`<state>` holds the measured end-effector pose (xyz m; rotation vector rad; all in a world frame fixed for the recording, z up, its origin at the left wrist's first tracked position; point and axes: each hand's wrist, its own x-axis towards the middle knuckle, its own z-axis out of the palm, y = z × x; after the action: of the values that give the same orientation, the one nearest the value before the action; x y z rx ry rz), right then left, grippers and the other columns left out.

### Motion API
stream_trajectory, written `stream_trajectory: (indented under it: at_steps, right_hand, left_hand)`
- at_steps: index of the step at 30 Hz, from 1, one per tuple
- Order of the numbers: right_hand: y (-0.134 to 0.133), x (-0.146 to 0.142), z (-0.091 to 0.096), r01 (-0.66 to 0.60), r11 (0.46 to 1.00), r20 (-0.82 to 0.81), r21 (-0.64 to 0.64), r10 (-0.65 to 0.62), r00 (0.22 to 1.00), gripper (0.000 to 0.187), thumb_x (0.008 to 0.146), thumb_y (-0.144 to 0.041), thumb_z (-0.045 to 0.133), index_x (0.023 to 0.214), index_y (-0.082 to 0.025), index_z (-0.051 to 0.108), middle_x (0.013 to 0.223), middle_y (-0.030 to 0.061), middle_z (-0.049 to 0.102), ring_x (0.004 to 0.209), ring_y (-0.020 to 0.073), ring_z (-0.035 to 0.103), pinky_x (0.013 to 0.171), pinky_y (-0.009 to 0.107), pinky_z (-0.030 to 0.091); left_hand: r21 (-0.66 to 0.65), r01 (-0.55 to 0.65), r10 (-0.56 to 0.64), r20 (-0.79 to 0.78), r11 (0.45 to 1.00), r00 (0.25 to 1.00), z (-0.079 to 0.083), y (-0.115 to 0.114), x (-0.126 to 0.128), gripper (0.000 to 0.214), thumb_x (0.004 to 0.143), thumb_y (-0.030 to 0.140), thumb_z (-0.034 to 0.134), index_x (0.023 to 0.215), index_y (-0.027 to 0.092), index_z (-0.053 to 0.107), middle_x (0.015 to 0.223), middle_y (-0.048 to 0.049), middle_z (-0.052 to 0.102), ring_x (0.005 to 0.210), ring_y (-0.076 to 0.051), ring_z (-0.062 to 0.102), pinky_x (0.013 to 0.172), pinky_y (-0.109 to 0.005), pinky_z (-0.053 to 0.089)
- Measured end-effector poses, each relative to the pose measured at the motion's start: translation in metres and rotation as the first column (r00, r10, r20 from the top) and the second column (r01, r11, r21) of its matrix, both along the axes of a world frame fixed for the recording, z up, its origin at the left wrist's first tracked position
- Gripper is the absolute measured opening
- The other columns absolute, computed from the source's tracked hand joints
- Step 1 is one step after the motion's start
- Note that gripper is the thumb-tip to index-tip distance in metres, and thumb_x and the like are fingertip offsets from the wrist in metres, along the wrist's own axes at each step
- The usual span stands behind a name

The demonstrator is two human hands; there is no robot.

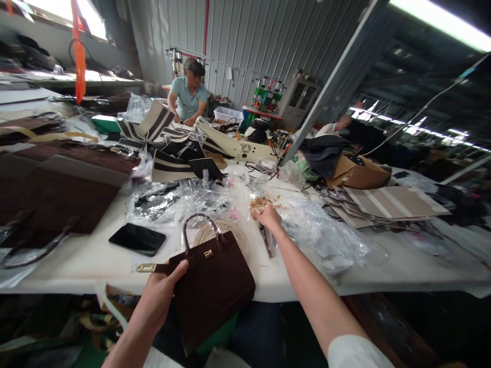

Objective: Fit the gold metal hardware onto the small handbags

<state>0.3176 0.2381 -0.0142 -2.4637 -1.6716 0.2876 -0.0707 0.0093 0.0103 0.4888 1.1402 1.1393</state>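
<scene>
My left hand [163, 292] grips a dark brown suede handbag [217, 286] by its left edge, thumb on the strap with a gold end [146, 267]. The bag has a gold clasp [208, 253] and a curved handle [199, 225], and hangs partly over the white table's front edge [92, 266]. My right hand [267, 215] is stretched out across the table, fingers curled down onto a small heap of gold metal fittings [261, 203]. What the fingers hold is hidden.
A black phone [137, 238] lies left of the bag. Crumpled clear plastic bags [318, 230], brown fabric panels [57, 189], striped panels [169, 166], scissors or pliers [266, 239] and cardboard sheets [391, 202] cover the table. A person in a teal shirt [188, 98] works at the far end.
</scene>
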Motion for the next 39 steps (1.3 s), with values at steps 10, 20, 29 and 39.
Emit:
stream_trajectory:
  at_steps: [10, 20, 29, 39]
  right_hand:
    - [-0.014, -0.008, -0.002, -0.058, 0.997, -0.077, 0.055, 0.062, 0.995, 0.034, 0.091, -0.054, 0.085, 0.079, -0.022, 0.084, 0.096, 0.0139, 0.084, 0.101, 0.0312, 0.080, 0.084, 0.033, 0.056]
    - [-0.037, -0.011, 0.006, -0.020, 0.905, -0.278, 0.426, 0.152, 0.949, 0.028, 0.093, -0.042, 0.075, 0.106, -0.018, 0.084, 0.103, 0.0099, 0.086, 0.095, 0.0267, 0.081, 0.091, 0.035, 0.063]
    - [-0.178, -0.088, 0.055, -0.622, 0.695, -0.387, 0.361, 0.718, 0.578, 0.038, 0.115, -0.038, 0.060, 0.147, -0.027, 0.078, 0.118, 0.0089, 0.077, 0.102, 0.0247, 0.077, 0.098, 0.038, 0.064]
    - [-0.197, -0.144, 0.018, -0.519, 0.800, -0.296, 0.302, 0.596, 0.747, 0.050, 0.116, -0.024, 0.045, 0.162, -0.021, 0.064, 0.133, 0.0161, 0.072, 0.122, 0.0319, 0.074, 0.108, 0.046, 0.063]
  left_hand:
    - [-0.046, -0.051, 0.052, 0.018, 0.998, 0.998, -0.002, 0.006, -0.008, 0.063, 0.074, 0.038, 0.105, 0.127, 0.013, 0.082, 0.104, -0.0173, 0.087, 0.094, -0.039, 0.086, 0.077, -0.044, 0.071]
    - [-0.029, -0.023, 0.025, 0.053, 0.999, 0.998, -0.010, 0.004, -0.013, 0.061, 0.072, 0.044, 0.105, 0.119, 0.013, 0.083, 0.107, -0.0172, 0.088, 0.096, -0.039, 0.085, 0.079, -0.043, 0.070]
    - [-0.003, -0.023, 0.023, 0.036, 1.000, 0.999, -0.019, 0.010, -0.012, 0.066, 0.065, 0.052, 0.107, 0.114, 0.012, 0.084, 0.099, -0.0176, 0.087, 0.093, -0.040, 0.083, 0.078, -0.044, 0.066]
    - [0.087, 0.011, -0.009, -0.026, 0.996, 1.000, -0.018, 0.014, -0.004, 0.073, 0.070, 0.059, 0.104, 0.123, 0.012, 0.084, 0.113, -0.0186, 0.087, 0.108, -0.041, 0.081, 0.097, -0.047, 0.062]
